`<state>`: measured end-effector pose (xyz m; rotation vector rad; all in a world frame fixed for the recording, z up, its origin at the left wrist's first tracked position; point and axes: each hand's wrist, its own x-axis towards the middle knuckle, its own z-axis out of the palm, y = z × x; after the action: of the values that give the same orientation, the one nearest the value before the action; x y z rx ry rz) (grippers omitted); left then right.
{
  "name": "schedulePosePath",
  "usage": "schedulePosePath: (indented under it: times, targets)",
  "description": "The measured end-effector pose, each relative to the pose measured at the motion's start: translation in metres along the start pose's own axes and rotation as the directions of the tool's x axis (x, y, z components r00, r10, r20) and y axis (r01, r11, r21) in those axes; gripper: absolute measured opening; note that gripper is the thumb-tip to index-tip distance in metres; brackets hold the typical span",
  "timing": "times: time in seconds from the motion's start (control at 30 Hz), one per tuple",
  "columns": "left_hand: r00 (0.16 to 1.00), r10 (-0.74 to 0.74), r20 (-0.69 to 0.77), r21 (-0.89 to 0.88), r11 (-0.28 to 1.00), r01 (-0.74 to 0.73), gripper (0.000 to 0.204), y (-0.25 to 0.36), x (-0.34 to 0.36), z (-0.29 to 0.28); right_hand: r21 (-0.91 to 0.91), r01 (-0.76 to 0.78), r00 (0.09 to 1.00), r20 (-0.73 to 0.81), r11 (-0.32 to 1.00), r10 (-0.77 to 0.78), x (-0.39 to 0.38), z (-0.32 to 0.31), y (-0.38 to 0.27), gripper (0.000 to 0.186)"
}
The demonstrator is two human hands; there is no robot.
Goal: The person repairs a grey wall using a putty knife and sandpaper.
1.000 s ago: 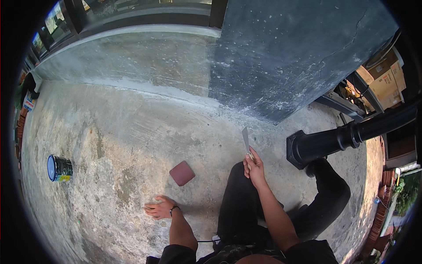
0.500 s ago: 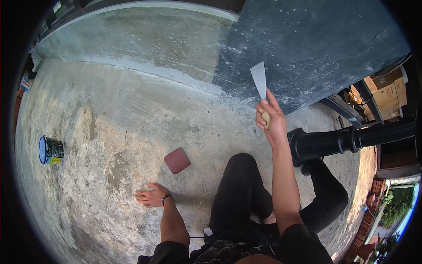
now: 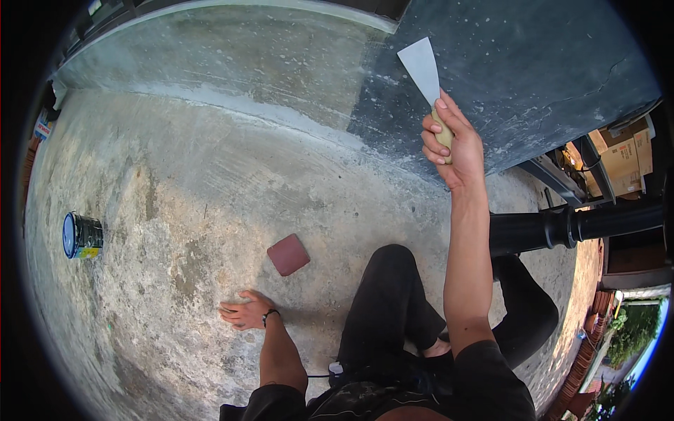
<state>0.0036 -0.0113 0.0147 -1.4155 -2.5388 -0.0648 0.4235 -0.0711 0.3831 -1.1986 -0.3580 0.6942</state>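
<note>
Scraper (image 3: pixel 423 70) in our right hand (image 3: pixel 463 144), we hold it up on the right, its pale, broad blade pointing far and slightly left. Our fingers are wrapped around its light-coloured handle, leaving no visible gap, with the index finger stretched along toward the blade. Behind it, in our view, stands the dark blue-grey wall (image 3: pixel 519 77); we cannot tell whether the blade touches it. Our left hand (image 3: pixel 246 313) grips nothing that we can see: it rests palm down on the concrete floor (image 3: pixel 168 217), fingers spread to the left, a dark band (image 3: pixel 268 318) around the wrist. Just beyond that hand and a little to its right, a reddish-brown square pad (image 3: pixel 288 255) lies on the floor, apart from our fingers. Farther left we have a dark bucket (image 3: pixel 86 236) with a blue top. Our bent knee, in black trousers (image 3: pixel 379 295), is between our forearms, and at right a black post (image 3: pixel 537 230) passes partly behind our right forearm.
</note>
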Motion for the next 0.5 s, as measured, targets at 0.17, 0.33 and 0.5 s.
schedulePosePath:
  times: [0.17,0.33,0.5]
  targets:
    - [1.0,0.007,0.008,0.002,1.0,-0.007,0.068,0.001,-0.001,0.001,-0.041,-0.019,1.0,-0.014,0.999,0.018,-0.002,-0.005,-0.01,0.053]
    - [0.999,0.0,0.038,0.005,1.0,-0.001,0.067,0.005,-0.002,-0.008,-0.186,-0.016,0.999,-0.043,0.982,0.009,-0.01,-0.016,-0.025,0.052]
    - [1.0,-0.004,-0.001,-0.006,1.0,0.004,0.067,0.002,0.002,-0.001,-0.223,-0.014,1.0,0.002,0.975,0.015,0.001,0.009,-0.032,0.051]
